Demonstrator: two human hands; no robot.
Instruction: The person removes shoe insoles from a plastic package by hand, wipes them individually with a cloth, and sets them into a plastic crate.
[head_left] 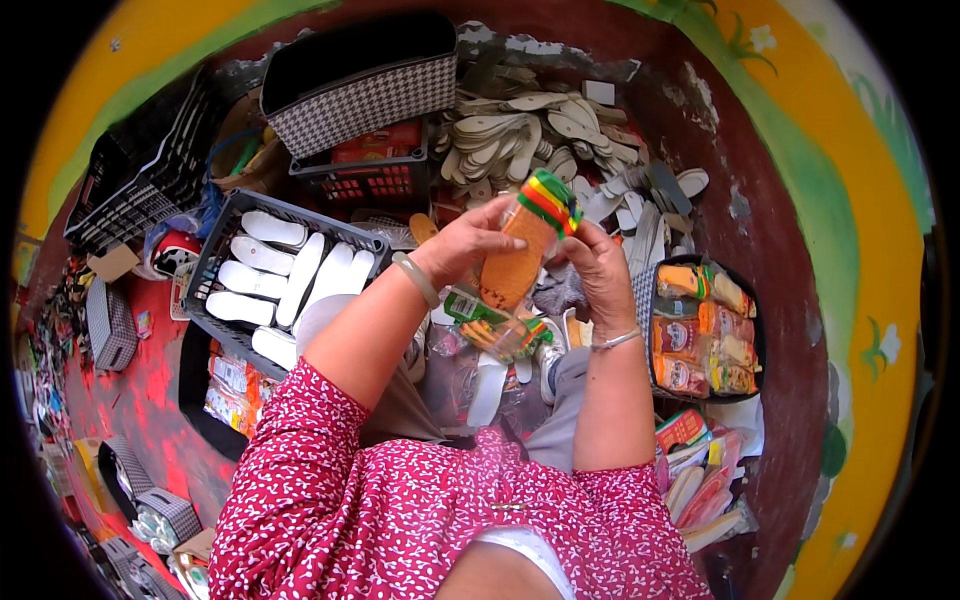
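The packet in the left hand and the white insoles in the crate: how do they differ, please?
The packet is orange with a striped top; the white insoles are plain. The packet has clear wrapping; the insoles look bare. The packet is held in the left hand; the insoles lie in the crate. Both are long and narrow.

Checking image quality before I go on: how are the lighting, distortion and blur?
Head view: fisheye bends the painted wall, corners black; head view: white insoles look very bright, while the inside of the patterned bin is nearly black; head view: the orange packet looks fairly sharp, but the far-left clutter is too small to make out.
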